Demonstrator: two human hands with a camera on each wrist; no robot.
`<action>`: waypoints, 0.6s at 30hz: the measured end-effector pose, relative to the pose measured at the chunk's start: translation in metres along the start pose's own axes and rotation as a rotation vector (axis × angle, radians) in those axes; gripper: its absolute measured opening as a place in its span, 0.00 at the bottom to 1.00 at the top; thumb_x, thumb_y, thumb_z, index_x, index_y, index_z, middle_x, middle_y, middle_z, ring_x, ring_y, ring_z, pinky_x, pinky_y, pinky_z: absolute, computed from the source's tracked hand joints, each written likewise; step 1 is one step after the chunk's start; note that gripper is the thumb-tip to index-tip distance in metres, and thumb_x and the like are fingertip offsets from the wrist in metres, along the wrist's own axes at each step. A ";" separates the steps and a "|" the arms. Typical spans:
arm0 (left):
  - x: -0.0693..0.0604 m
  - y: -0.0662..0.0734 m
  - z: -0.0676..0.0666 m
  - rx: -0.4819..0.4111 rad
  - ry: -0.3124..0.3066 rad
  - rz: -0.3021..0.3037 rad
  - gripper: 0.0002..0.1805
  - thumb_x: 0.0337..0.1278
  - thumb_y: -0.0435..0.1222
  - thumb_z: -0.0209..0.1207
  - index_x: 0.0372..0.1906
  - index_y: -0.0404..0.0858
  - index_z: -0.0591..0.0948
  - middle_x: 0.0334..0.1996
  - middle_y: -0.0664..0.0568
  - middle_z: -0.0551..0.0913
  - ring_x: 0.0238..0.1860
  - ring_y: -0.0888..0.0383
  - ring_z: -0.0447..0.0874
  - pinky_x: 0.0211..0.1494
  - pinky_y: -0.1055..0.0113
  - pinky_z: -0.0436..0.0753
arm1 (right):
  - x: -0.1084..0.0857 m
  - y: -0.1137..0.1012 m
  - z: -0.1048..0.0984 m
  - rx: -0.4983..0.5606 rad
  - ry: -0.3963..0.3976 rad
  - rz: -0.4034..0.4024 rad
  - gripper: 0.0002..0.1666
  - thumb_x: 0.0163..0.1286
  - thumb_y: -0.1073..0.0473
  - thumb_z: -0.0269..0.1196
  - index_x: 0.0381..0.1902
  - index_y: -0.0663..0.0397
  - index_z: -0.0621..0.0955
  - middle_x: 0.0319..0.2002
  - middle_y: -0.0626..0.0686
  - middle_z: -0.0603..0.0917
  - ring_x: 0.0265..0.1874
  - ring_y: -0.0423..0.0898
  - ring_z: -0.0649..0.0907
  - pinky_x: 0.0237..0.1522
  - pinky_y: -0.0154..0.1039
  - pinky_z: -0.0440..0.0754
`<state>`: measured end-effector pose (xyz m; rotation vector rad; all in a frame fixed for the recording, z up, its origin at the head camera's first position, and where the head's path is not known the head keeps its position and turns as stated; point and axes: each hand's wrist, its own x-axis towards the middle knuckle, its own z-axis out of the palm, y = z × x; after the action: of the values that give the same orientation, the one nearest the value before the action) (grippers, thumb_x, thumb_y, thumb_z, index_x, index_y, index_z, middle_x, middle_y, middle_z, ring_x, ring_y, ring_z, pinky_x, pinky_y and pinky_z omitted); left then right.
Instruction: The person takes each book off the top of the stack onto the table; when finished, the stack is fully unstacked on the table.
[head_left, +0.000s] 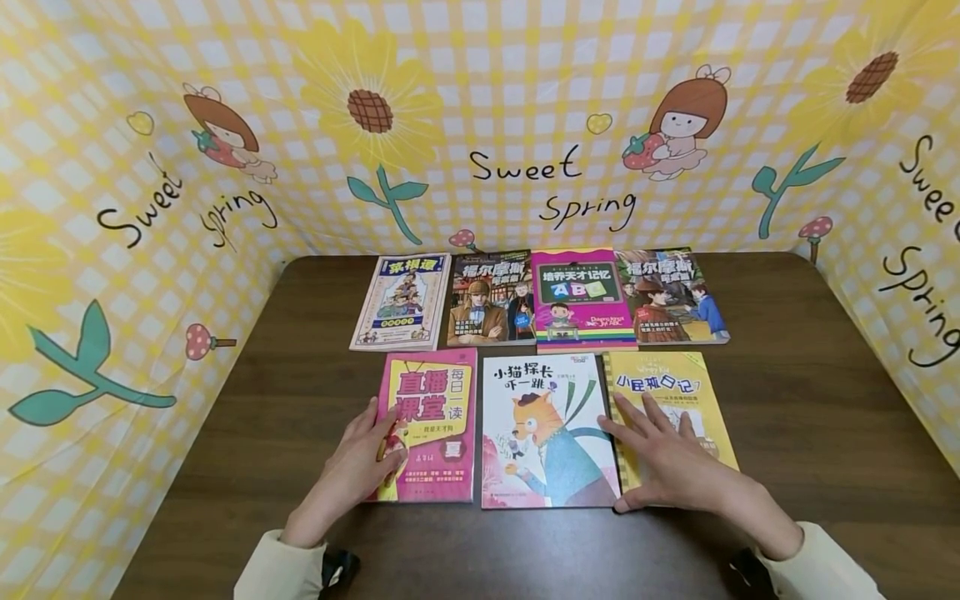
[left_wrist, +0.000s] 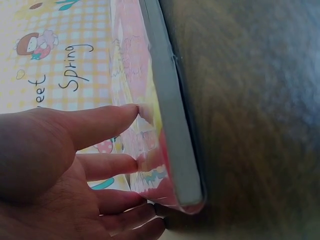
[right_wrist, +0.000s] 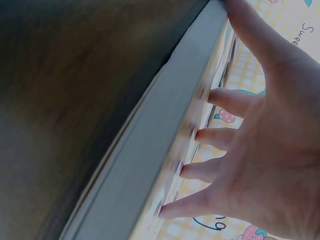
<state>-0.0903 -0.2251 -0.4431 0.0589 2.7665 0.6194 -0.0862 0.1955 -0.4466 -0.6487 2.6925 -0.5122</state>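
Observation:
On a pink book [head_left: 442, 479] at the front left of the table lies my left hand [head_left: 356, 467], thumb and fingertips touching its left part. The left wrist view shows these fingertips on the glossy cover, above the book's pale page edge [left_wrist: 175, 135]. My right hand [head_left: 671, 462] rests spread on a yellow book [head_left: 682, 375] at the front right, its leftmost fingers reaching the side of the middle book. In the right wrist view its fingertips touch a cover. Between the hands lies the middle book [head_left: 551, 442], with an orange cat on it.
Behind is a row of books: a white-bordered one [head_left: 401, 300], a dark one [head_left: 491, 300], a pink-and-green one [head_left: 581, 292] and another dark one [head_left: 671, 296]. All lie flat on the brown wooden table [head_left: 247, 433]. A yellow checked cloth [head_left: 480, 100] hangs around it.

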 end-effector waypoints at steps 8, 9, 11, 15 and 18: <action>0.000 0.000 0.000 -0.002 -0.002 -0.011 0.39 0.60 0.44 0.62 0.73 0.35 0.60 0.75 0.34 0.45 0.72 0.35 0.46 0.57 0.29 0.65 | 0.002 -0.001 0.001 -0.035 0.028 -0.006 0.62 0.43 0.22 0.66 0.72 0.43 0.65 0.76 0.57 0.51 0.71 0.71 0.48 0.53 0.83 0.47; 0.000 0.000 0.000 -0.002 -0.002 -0.012 0.39 0.61 0.44 0.61 0.73 0.36 0.60 0.75 0.34 0.45 0.72 0.35 0.46 0.57 0.29 0.64 | 0.002 -0.001 0.001 -0.033 0.026 -0.005 0.62 0.43 0.22 0.66 0.72 0.43 0.65 0.76 0.57 0.51 0.71 0.71 0.48 0.54 0.82 0.47; 0.000 0.000 0.000 -0.002 -0.003 -0.014 0.39 0.61 0.44 0.61 0.73 0.36 0.60 0.75 0.34 0.45 0.72 0.35 0.46 0.57 0.28 0.64 | 0.002 -0.001 0.000 -0.026 0.023 -0.017 0.62 0.43 0.22 0.66 0.72 0.44 0.66 0.76 0.58 0.51 0.71 0.71 0.48 0.53 0.83 0.47; 0.000 0.000 0.001 0.001 -0.001 -0.009 0.39 0.61 0.43 0.62 0.73 0.36 0.60 0.75 0.34 0.45 0.72 0.35 0.46 0.57 0.28 0.64 | 0.004 0.005 -0.011 0.021 0.044 -0.028 0.59 0.46 0.23 0.66 0.71 0.48 0.68 0.73 0.60 0.58 0.70 0.70 0.54 0.55 0.80 0.52; -0.001 0.001 0.001 0.003 0.001 -0.005 0.40 0.60 0.43 0.62 0.73 0.36 0.60 0.75 0.34 0.46 0.72 0.35 0.46 0.56 0.28 0.65 | 0.007 0.012 -0.021 0.060 0.096 -0.009 0.55 0.52 0.27 0.65 0.69 0.53 0.68 0.70 0.63 0.64 0.68 0.68 0.61 0.59 0.73 0.60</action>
<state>-0.0894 -0.2239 -0.4434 0.0526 2.7676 0.6137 -0.1045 0.2074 -0.4342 -0.6350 2.7524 -0.6393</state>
